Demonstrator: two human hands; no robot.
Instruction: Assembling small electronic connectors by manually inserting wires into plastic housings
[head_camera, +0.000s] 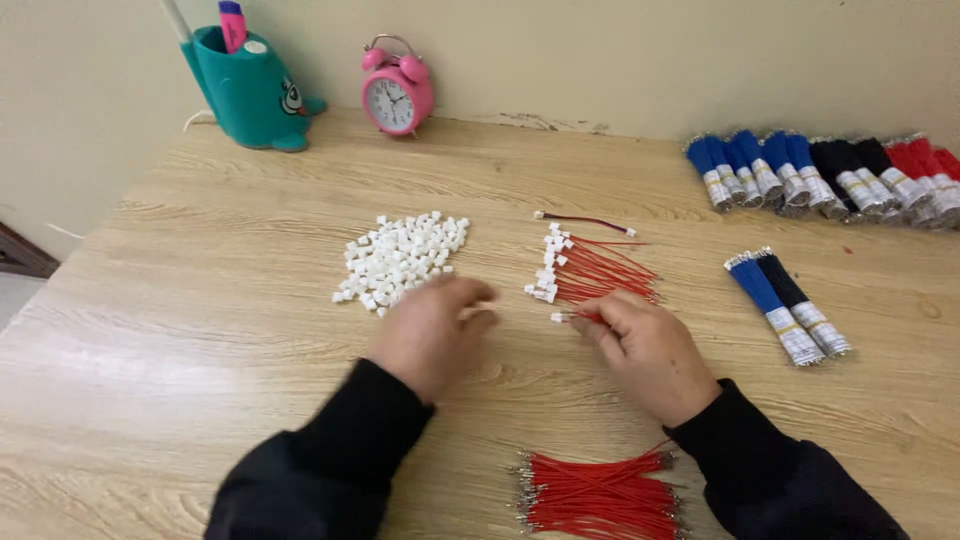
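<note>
Red wire (578, 316), short and tipped with a small white connector, is sitting pinched between the thumb and fingertips of the right hand (645, 345), its white end pointing left just above the wooden table (200, 330). That hand is closing on the wire at the near edge of a fanned heap of finished red wires (595, 272), each one wearing a white plug on its left end. The left hand (430, 330) is blurring a little beside it, fingers curled together and reaching toward the right hand; whether it is gripping one of the tiny housings cannot be told. Its fingertips are lying at the lower right edge of a loose pile of white plastic connector housings (400, 258).

A single dark-red wire (585, 221) with white ends is lying alone just beyond the finished heap. Nearer the person, between the two black sleeves, a bundle of bare-ended red wires (600, 495) is resting on the table. To the right, a blue bundle and a black bundle (785, 300) are lying side by side, well apart from the hands. Along the far right edge, a row of blue, black and red wire bundles (830, 175) is lining up against the wall. At the far left, a teal pen holder (250, 90) with a pink marker is standing near a pink alarm clock (397, 97).
</note>
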